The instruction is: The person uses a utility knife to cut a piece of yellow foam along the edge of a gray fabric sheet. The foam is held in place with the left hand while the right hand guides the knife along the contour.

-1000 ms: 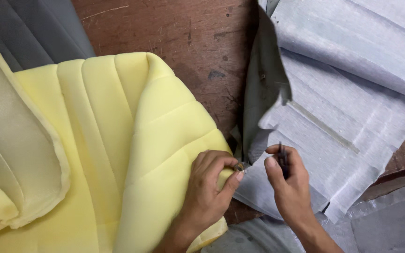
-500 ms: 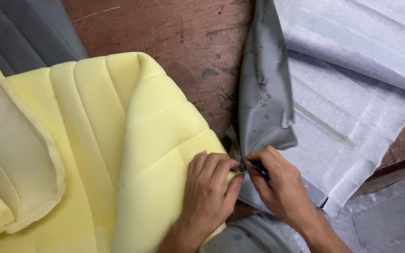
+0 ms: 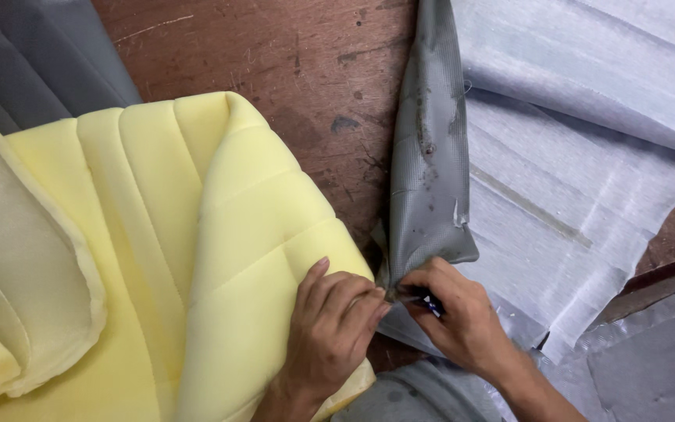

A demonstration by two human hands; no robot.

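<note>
Yellow foam cushion (image 3: 220, 258): soft, matt, moulded with smooth channels. Grey cover flap (image 3: 430, 180): woven cloth, matt, soiled with dark spots. Pale backing fabric (image 3: 580, 164): fibrous, slightly shiny, ribbed. Worktop (image 3: 298, 70): brown wood, scuffed, scratched, dull finish.

The right hand (image 3: 451, 316), held apart from the foam (image 3: 220, 258) a second ago with a dark tool (image 3: 430, 302) upright, has been brought against the left hand (image 3: 333, 332) at the foam's corner. The grey flap (image 3: 429, 172), then raised and curled, has been pulled narrower and straighter.
</note>
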